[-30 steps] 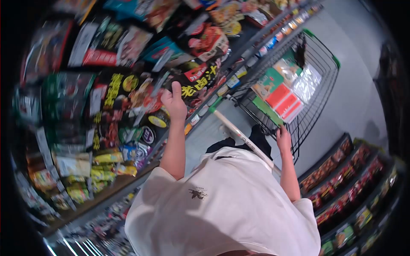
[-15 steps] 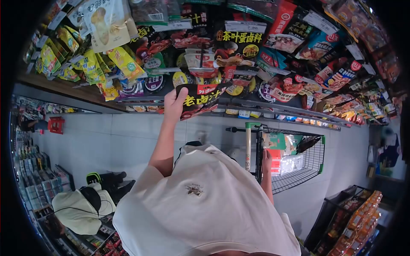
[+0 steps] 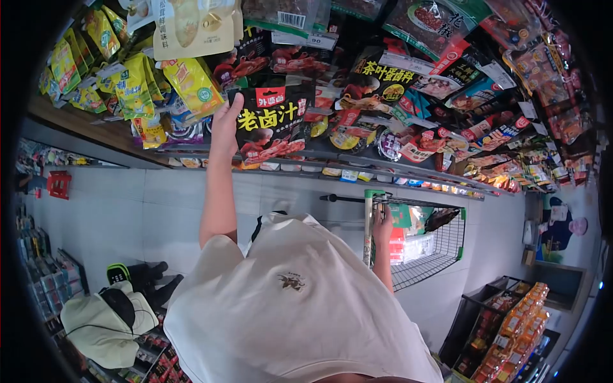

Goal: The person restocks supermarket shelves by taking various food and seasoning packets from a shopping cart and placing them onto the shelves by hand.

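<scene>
At the cart, the right hand overlaps the near end; finger closure cannot be determined. Forward, the left hand clamps the black packet by its left edge: printed front toward the camera, top toward the shelf beyond, long axis indeterminate.

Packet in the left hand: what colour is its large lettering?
Yellow lettering on a mostly black packet, best seen in the head view.

The camera sits on the person's head. It looks forward and down, over the white shirt very near, to the black packet and shelf farther off. The round edges look bent, maybe a bit blurry.
</scene>
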`<action>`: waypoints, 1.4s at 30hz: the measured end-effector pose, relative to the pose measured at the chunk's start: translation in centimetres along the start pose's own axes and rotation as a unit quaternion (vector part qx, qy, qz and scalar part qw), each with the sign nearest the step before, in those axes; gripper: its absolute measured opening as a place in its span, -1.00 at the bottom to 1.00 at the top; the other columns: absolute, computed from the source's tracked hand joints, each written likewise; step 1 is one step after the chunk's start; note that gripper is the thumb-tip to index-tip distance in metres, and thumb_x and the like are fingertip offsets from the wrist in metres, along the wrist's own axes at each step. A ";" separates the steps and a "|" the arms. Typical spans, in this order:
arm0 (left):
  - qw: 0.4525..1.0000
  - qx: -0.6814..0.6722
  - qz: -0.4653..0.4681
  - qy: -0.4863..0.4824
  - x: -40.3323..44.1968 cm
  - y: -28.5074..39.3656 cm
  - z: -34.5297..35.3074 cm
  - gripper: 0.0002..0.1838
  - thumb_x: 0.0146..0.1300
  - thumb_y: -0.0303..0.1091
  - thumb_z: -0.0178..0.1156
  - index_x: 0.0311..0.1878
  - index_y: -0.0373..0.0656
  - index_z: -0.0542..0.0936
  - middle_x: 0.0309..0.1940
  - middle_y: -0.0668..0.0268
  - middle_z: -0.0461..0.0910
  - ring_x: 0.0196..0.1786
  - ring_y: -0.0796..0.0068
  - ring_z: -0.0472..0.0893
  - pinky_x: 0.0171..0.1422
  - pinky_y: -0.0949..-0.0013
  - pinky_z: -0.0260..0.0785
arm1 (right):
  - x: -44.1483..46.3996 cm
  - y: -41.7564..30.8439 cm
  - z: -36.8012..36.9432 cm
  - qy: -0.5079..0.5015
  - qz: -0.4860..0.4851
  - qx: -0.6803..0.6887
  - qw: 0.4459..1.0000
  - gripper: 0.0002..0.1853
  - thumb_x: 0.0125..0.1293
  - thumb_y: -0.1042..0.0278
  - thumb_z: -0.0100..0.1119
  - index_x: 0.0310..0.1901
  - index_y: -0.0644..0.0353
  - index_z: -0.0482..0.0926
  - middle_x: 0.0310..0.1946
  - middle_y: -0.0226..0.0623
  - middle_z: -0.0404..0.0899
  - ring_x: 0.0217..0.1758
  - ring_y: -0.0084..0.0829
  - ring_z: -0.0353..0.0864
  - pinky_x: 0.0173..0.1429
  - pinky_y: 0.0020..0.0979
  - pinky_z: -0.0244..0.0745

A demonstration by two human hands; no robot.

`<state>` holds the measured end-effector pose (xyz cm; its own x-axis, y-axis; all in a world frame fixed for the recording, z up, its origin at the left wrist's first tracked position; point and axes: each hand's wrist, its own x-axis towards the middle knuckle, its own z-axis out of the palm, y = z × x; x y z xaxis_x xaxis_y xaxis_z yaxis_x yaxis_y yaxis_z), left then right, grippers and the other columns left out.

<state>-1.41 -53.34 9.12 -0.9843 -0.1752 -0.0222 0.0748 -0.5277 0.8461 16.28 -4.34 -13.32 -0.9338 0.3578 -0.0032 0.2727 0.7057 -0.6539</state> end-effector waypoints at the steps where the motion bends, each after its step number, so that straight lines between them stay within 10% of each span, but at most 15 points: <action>1: 1.000 -0.007 -0.009 -0.008 0.6 0.3 0.2 -0.68 0.52 -0.14 0.16 0.02 -0.23 0.64 -0.13 0.30 0.75 -0.15 0.54 0.74 -0.04 0.43 0.59 | 0.3 -3.4 -0.1 -0.005 -0.016 0.025 1.000 -0.47 0.51 0.25 0.14 0.39 0.37 0.36 0.26 0.16 0.53 0.36 0.04 0.51 0.38 -0.18 0.41; 6: 0.998 -0.001 -0.049 -0.048 4.0 0.6 0.3 -0.70 0.53 -0.16 0.16 0.03 -0.22 0.65 -0.09 0.29 0.74 -0.10 0.54 0.73 0.04 0.42 0.56 | 2.3 -19.1 -0.5 -0.072 -0.113 0.151 0.979 -0.51 0.49 0.36 0.16 0.39 0.29 0.39 0.28 0.12 0.52 0.36 0.05 0.51 0.39 -0.20 0.40; 16: 0.994 0.013 -0.048 -0.097 9.2 2.6 2.7 -0.63 0.46 -0.12 0.26 0.15 -0.19 0.63 0.01 0.41 0.70 0.05 0.64 0.62 0.20 0.48 0.38 | 6.0 -39.8 -0.7 0.013 -0.510 -0.023 0.860 -0.42 0.36 0.37 0.26 0.37 0.31 0.38 0.45 0.01 0.32 0.58 0.03 0.19 0.56 -0.04 0.21; 23: 0.993 0.003 -0.023 -0.117 12.3 2.4 2.6 -0.59 0.39 -0.14 0.35 0.17 -0.17 0.59 0.10 0.39 0.62 0.12 0.59 0.57 0.20 0.42 0.43 | 8.9 -44.1 1.8 0.073 -0.519 -0.063 0.849 -0.32 0.41 0.17 0.22 0.47 0.25 0.26 0.57 0.03 0.05 0.63 0.21 -0.05 0.59 0.19 0.02; 42: 0.970 -0.085 -0.039 -0.222 15.8 2.6 4.7 -0.59 0.41 -0.23 0.29 0.24 -0.14 0.53 0.11 0.30 0.63 0.09 0.42 0.66 0.11 0.26 0.61 | 13.6 -45.3 1.8 0.180 -0.521 -0.172 0.816 -0.36 0.44 0.13 0.15 0.47 0.18 0.29 0.45 -0.09 0.29 0.57 0.25 0.06 0.60 0.22 -0.08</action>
<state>-17.51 -53.55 13.45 -0.9570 0.2265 0.1810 -0.0149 -0.6617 0.7496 -9.20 -32.57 14.86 -0.5874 -0.4338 0.6832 -0.5200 0.8492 0.0922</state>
